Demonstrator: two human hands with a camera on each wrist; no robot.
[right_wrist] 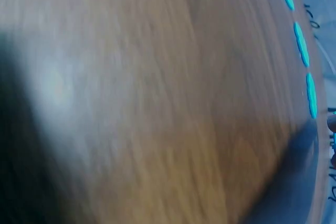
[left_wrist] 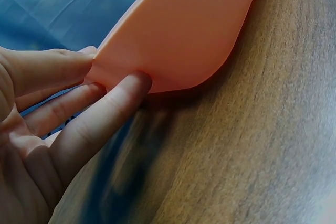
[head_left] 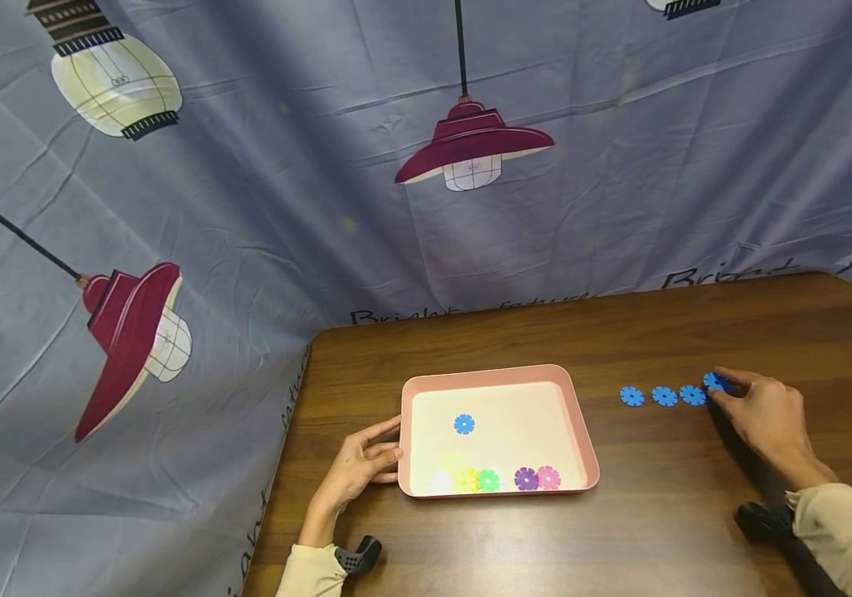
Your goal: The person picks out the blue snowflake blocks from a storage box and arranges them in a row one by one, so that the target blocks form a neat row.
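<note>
My right hand pinches a blue notched disc between thumb and fingers, just above the table. A row of three flat blue discs lies to its left; their edges show in the right wrist view, where the hand is almost wholly out of frame. Against the outer left side of a pink tray rests my left hand. In the left wrist view its fairly straight fingers touch the tray's wall. One more blue disc lies inside the tray.
Along the tray's near side lie a green disc, a yellow disc, a purple disc, a pink disc and some paler ones. Behind the wooden table hangs a lamp-printed curtain.
</note>
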